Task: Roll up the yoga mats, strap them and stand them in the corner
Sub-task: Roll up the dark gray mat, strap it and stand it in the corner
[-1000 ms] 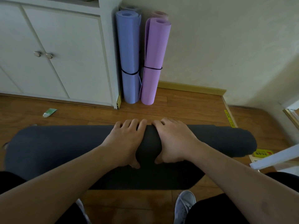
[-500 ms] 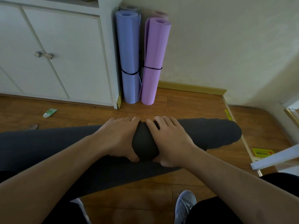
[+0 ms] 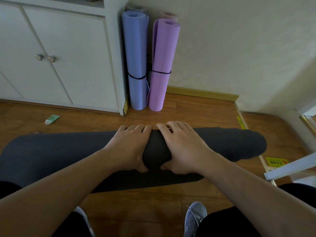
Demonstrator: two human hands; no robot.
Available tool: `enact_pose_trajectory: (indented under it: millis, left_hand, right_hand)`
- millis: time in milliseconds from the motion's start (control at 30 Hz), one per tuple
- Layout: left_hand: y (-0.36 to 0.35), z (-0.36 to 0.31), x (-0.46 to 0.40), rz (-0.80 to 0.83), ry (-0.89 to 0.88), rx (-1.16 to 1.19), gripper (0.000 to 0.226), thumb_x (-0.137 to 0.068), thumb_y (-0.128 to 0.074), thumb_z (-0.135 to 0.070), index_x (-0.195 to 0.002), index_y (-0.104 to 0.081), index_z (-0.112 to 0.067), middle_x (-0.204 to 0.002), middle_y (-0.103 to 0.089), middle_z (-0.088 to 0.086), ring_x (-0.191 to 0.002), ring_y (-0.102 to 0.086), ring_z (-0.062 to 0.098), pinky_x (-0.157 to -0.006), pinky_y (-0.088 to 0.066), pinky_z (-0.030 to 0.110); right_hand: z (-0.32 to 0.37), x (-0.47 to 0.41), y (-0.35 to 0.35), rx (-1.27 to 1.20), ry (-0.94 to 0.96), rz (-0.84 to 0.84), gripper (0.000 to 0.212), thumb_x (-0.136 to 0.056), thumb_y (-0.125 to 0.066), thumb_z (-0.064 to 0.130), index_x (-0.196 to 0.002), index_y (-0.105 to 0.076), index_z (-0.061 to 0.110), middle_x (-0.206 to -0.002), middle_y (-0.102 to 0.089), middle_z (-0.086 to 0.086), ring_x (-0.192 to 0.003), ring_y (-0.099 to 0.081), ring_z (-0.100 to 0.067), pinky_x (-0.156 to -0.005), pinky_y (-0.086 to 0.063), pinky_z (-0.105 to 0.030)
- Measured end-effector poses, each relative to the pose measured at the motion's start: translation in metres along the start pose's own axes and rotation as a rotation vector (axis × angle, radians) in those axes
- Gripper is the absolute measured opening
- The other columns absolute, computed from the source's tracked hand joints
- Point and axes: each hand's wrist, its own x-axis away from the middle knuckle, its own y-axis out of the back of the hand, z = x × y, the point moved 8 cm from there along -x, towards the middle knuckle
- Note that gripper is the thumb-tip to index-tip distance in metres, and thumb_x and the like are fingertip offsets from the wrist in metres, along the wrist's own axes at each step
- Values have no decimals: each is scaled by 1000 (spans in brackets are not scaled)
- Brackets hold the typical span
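Beyond the dark mat (image 3: 230,142) I see bare floor (image 3: 196,113) up to the corner; the blue roll (image 3: 136,65) and purple roll (image 3: 162,65) stand there, the cupboard (image 3: 68,57) left of them.

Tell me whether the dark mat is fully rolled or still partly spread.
Partly spread. The dark mat is a thick roll under both hands, the left hand and right hand, but a flat strip still lies on the floor toward the person.

A white cabinet (image 3: 56,53) with two round knobs (image 3: 45,58) fills the upper left; a cream wall (image 3: 239,48) stands upper right above wooden floor (image 3: 196,108).
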Motion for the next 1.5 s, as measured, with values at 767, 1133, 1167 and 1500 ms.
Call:
enact_pose_trajectory:
  millis: [767, 1133, 1167, 1500]
  left_hand:
    - [-14, -17, 2, -34, -10, -28, 127, -62, -87, -69, -159, -19, -23, -159, -37, -2, -145, -39, 24, -121, -33, 49]
    - [7, 4, 6, -13, 25, 76, 120, -55, -84, -78, -152, -27, -36, -147, -46, -12, -134, -46, 15, -117, -37, 45]
    - [7, 5, 8, -21, 24, 86, 122, -55, -83, -79, -153, -24, -36, -150, -43, -12, -137, -44, 15, -119, -36, 44]
    - [-4, 4, 10, 12, 53, -99, 121, -59, -86, -72, -151, -26, -24, -151, -41, -2, -139, -42, 22, -119, -36, 47]
  right_hand:
    - [6, -2, -8, 21, -10, 49, 114, -62, -85, 75, -150, -32, 25, -140, -50, -2, -131, -47, -26, -118, -36, -46]
    - [13, 2, -2, 103, 47, -85, 125, -58, -91, 66, -154, -25, 20, -145, -45, -8, -132, -48, -30, -112, -42, -49]
    - [12, 2, -1, 103, 48, -89, 123, -59, -90, 67, -154, -27, 21, -144, -46, -7, -131, -48, -29, -111, -42, -49]
    - [-4, 2, -5, 29, -24, 32, 123, -63, -89, 69, -158, -23, 26, -150, -43, -2, -138, -43, -26, -121, -33, -45]
